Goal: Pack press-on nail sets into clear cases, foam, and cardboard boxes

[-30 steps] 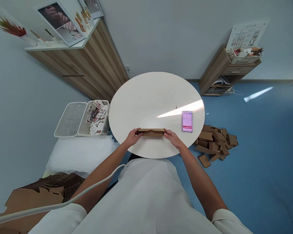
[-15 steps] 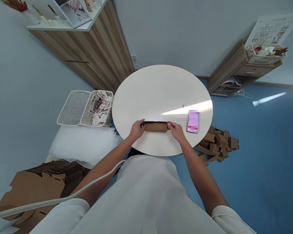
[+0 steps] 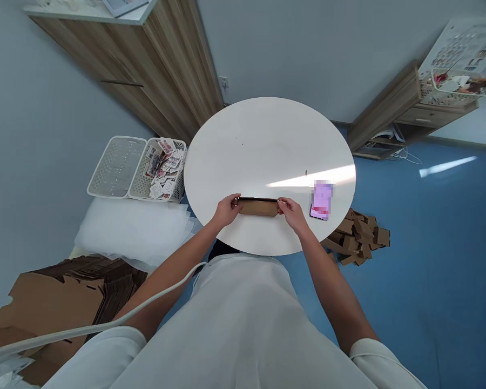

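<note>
A small brown cardboard box is at the near part of the round white table, its long side running left to right. My left hand grips its left end, fingers curled round the corner. At the opposite end my right hand holds the box between thumb and fingers. A dark line runs along its far upper edge; whether the lid is fully closed I cannot tell. To the right of my right hand lies a phone with a lit, blurred screen.
Left of the table stand a white basket of printed cards and another white basket, above translucent sheets and stacked flat cardboard. Folded boxes pile on the floor at right. A white cable crosses my left arm.
The view has tilted slightly, so the surroundings sit a little differently. Both hands keep hold of the box's ends, and its near face looks slightly more tilted.
</note>
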Demonstrator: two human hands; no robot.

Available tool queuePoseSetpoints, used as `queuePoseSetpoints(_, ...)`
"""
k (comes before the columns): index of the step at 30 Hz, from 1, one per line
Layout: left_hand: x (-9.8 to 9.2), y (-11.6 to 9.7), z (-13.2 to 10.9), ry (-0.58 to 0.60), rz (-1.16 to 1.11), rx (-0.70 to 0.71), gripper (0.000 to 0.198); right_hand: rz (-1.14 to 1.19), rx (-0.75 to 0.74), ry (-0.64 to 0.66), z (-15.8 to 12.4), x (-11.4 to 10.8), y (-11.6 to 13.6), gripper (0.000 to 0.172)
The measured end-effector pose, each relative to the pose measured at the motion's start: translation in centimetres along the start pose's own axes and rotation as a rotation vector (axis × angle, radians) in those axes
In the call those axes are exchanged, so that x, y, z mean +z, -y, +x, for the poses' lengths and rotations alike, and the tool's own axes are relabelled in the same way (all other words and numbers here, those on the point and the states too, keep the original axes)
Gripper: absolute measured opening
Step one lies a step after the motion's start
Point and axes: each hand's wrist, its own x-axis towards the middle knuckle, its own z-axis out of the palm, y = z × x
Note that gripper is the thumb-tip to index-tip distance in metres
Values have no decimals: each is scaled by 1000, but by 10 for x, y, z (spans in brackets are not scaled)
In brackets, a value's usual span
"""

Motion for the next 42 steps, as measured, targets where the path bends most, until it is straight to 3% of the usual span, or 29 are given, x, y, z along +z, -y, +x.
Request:
queuePoseSetpoints(5, -5, 3, -4, 34, -12, 22, 46, -2, 26, 37, -5, -2, -2, 41)
queuePoseSetpoints(8, -13, 5, -10, 114, -96, 18, 54, 11, 32, 69, -9, -3, -4, 43)
queuePoseSetpoints(11, -21, 5, -13, 181, -195, -91, 55, 64, 69, 113, -11, -3, -6, 42)
queuePoseSetpoints(15, -22, 8, -11, 178, -190, -253, 55, 49, 125, 61, -8, 4, -12, 44)
queuePoseSetpoints(19, -14, 15, -12, 223, -144, -238, 56, 36, 104, 29, -11, 18, -27, 50)
queuePoseSetpoints(26, -7, 19, -26, 210, -177, -168, 57, 21, 19, 12, -24, 23, -37, 50)
queuePoseSetpoints(33, 7, 39, -53, 94, -215, -46, 54, 56, -86, -7, -42, 31, -46, 46)
queuePoseSetpoints(38, 14, 56, -64, 57, -230, -56, 55, 18, -108, -65, -54, 51, -56, 47)
queuePoseSetpoints(42, 20, 68, -67, 79, -179, -139, 61, 15, -30, -87, -63, 57, -64, 43)
